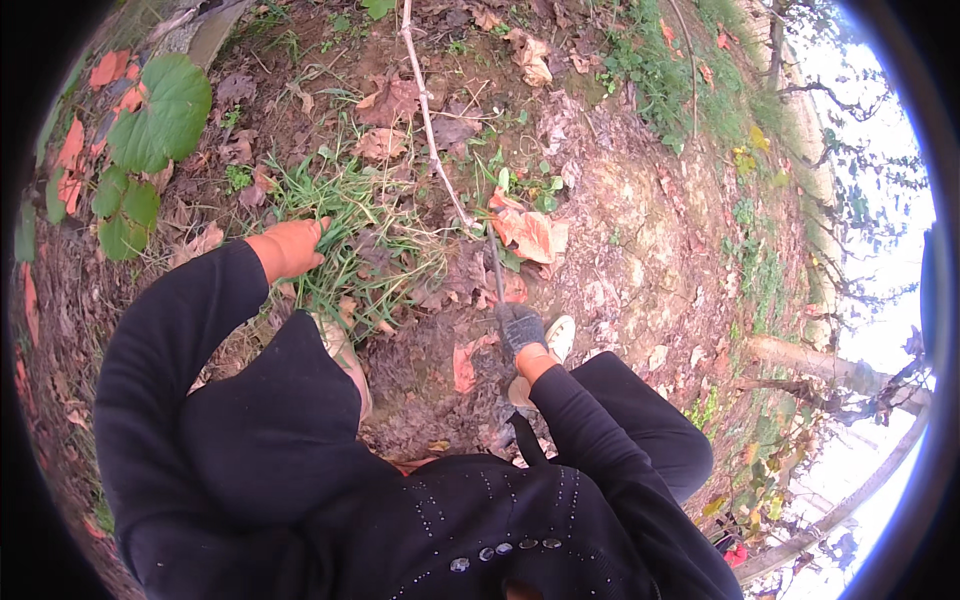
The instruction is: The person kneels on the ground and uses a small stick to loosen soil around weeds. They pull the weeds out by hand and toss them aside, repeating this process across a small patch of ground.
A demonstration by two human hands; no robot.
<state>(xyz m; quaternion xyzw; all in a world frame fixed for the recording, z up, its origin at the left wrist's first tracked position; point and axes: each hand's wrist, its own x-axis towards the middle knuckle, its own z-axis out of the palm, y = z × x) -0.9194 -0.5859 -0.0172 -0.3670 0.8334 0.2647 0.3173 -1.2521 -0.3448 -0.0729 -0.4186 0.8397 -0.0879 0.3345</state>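
Note:
My bare left hand is at the left side of a tuft of green grass, its fingers closed around some of the blades. Part of the grip is hidden among the grass. On my right hand is a grey glove, and it is closed around a thin, dark tool shaft. The shaft points away from me, and its far end meets the ground litter by a dry leaf, so the tool's kind is unclear. A long pale vine cane lies beyond the grass, ending close to the shaft's tip.
My shoes flank a patch of bare soil. Broad green vine leaves hang at the left. A wooden post and a curved pole stand at the right. Fallen leaves litter the far ground.

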